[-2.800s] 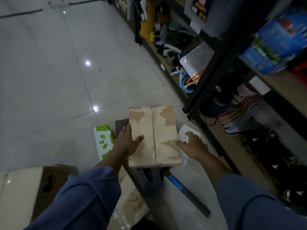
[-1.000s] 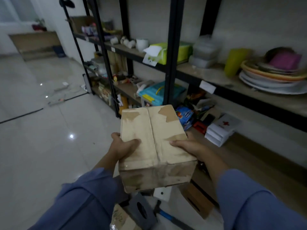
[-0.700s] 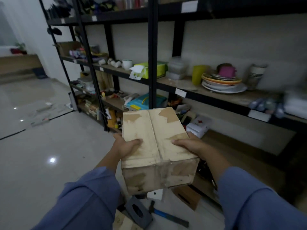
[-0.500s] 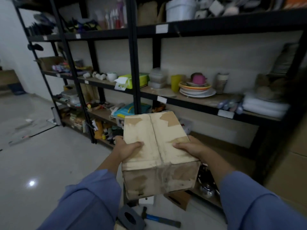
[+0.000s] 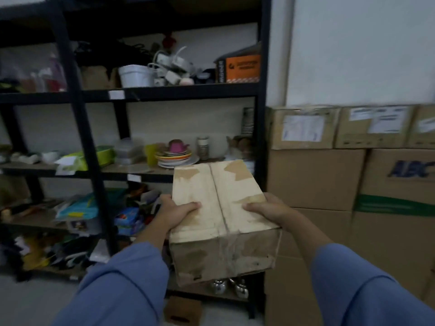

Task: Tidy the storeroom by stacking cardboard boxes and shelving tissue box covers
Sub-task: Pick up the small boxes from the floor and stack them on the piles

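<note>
Head view. The cardboard box [image 5: 219,208] is held in mid-air in front of the chest and rests on nothing. Its top flaps are shut along a centre seam and carry patches of torn tape.

The left hand [image 5: 174,214] grips the box's left edge, thumb laid across the top flap and fingers curled down the side. The right hand [image 5: 268,209] mirrors this on the right edge. Judgement: gripping both sides at the near end keeps the load level and the worn flaps pressed shut. The fingers underneath are hidden; they probably bear the weight.

The box hangs just before the right-hand post of the black shelf rack [image 5: 77,137], with the stacked cartons [image 5: 315,180] against the wall to its right. The stack's top edge stands above the held box, so adding it there calls for a lift. Plates [image 5: 174,157] sit toward the right end of the middle shelf, behind the box.
</note>
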